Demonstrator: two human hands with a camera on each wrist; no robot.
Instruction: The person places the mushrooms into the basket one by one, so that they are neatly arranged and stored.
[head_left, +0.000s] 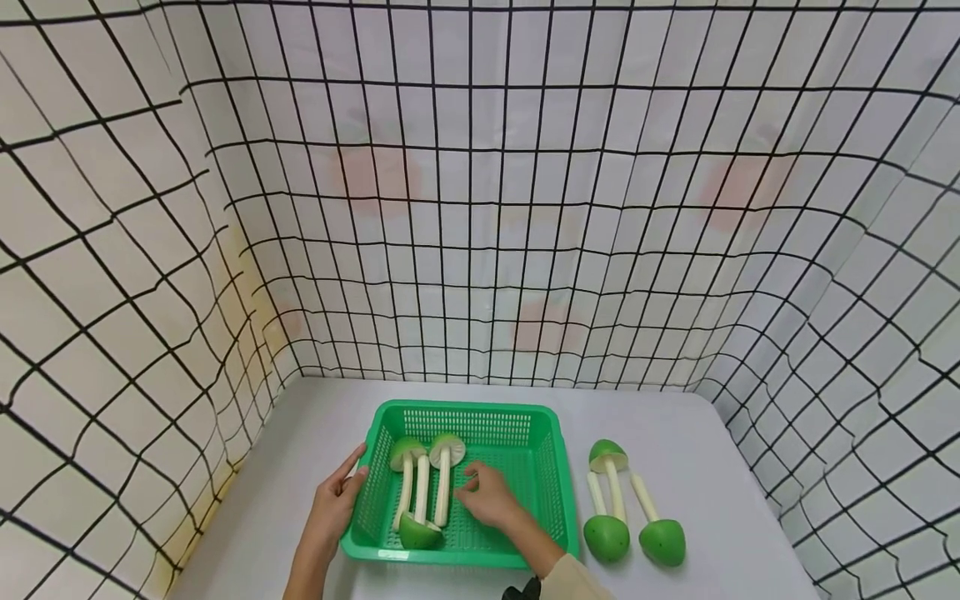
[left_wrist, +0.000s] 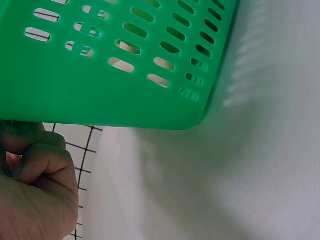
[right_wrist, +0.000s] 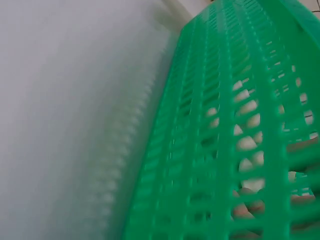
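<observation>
A green plastic basket with slotted walls stands on the white table. My left hand grips its left rim, and in the left wrist view the curled fingers meet the rim. Inside, on the left, three toy mushrooms with green caps and pale stems lie side by side: two caps point away, one cap points toward me. Over the basket floor, just right of the rightmost stem, my right hand has loosely bent fingers and no mushroom in them. The basket wall partly hides that hand in the right wrist view.
Right of the basket lie three more green mushrooms: one cap faces away, and two caps face the near edge. Black wire mesh encloses the table at the back and both sides, with pale patterned sheeting behind.
</observation>
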